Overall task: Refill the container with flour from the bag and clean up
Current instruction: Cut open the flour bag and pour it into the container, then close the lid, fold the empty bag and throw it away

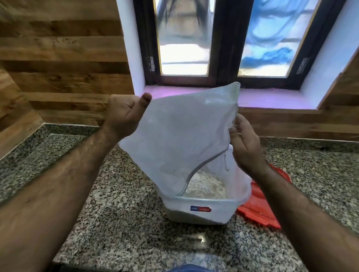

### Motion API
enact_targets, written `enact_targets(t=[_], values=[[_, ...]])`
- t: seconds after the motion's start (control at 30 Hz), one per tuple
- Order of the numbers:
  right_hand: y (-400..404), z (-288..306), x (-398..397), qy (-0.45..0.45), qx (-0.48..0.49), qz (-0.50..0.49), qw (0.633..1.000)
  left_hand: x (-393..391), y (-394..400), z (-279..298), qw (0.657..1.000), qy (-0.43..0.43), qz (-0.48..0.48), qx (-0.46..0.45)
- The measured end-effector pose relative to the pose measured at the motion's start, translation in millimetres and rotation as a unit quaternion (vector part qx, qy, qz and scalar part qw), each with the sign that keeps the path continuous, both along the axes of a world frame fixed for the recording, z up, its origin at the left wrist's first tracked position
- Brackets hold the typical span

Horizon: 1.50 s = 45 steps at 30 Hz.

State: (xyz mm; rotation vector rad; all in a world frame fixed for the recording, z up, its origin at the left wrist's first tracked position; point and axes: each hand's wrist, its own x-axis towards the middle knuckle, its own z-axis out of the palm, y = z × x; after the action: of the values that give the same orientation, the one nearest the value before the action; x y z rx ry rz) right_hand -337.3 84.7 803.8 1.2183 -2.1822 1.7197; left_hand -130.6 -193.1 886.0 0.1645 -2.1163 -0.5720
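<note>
A pale, translucent plastic bag (180, 136) hangs upside down, its mouth dipping into a clear rectangular container (200, 209) on the granite counter. Flour (203, 187) lies heaped inside the container. My left hand (124, 113) grips the bag's upper left corner, thumb raised against it. On the bag's right edge, my right hand (245, 144) pinches the plastic between fingers and thumb. The bag looks slack and nearly flat.
A red lid (259, 207) lies on the counter just right of the container, partly under my right forearm. The speckled granite counter (130, 225) meets wood-panelled walls at left and behind. A window with a pink sill (277, 98) sits behind the bag.
</note>
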Motion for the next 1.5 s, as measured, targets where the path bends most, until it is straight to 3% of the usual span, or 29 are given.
enact_targets(t=[0.13,0.3,0.43,0.5,0.63,0.73,0.87,0.97,1.03,1.17,1.27,1.4,1.5], values=[[-8.9,5.2,-5.3,-0.048,0.02,-0.014,0.999,8.5,-6.8,-8.9,0.999,0.024,0.025,0.014],[-16.1,15.9,0.4,-0.057,-0.023,-0.052,0.997,20.8,-10.3,-25.0,0.976,-0.024,0.178,-0.12],[-22.5,20.0,8.8,-0.076,-0.069,-0.093,0.99,20.9,0.0,-25.5,0.965,-0.015,0.177,-0.191],[-23.3,24.2,14.4,-0.052,-0.083,-0.093,0.991,20.6,5.6,-21.1,0.972,-0.022,0.181,-0.145],[-33.2,43.7,21.9,0.01,-0.109,-0.076,0.991,12.4,16.0,-10.9,0.978,-0.129,0.164,-0.005],[-49.2,60.0,23.5,0.06,-0.135,-0.054,0.988,6.1,14.3,-4.9,0.976,-0.168,0.132,0.047],[-62.5,81.6,20.9,0.065,-0.137,-0.014,0.988,11.6,4.3,-13.2,0.97,-0.122,0.061,0.201],[-68.5,79.0,16.9,0.075,-0.127,-0.043,0.988,25.5,-1.4,-25.7,0.951,-0.08,0.006,0.298],[-74.1,63.2,14.8,0.024,-0.117,-0.057,0.991,37.1,-7.2,-32.9,0.94,-0.05,-0.021,0.337],[-81.5,38.2,32.6,-0.161,-0.13,-0.034,0.978,57.4,-22.7,-37.7,0.922,0.015,-0.028,0.386],[-92.2,29.9,49.3,-0.245,-0.121,0.081,0.958,61.9,-41.5,-52.8,0.902,0.058,0.047,0.426],[-113.6,23.2,67.4,-0.268,-0.032,0.198,0.942,72.5,-66.3,-79.6,0.834,0.122,0.073,0.533],[-135.0,25.8,88.2,-0.323,0.003,0.266,0.908,86.3,-79.8,-103.8,0.791,0.121,0.057,0.597]])
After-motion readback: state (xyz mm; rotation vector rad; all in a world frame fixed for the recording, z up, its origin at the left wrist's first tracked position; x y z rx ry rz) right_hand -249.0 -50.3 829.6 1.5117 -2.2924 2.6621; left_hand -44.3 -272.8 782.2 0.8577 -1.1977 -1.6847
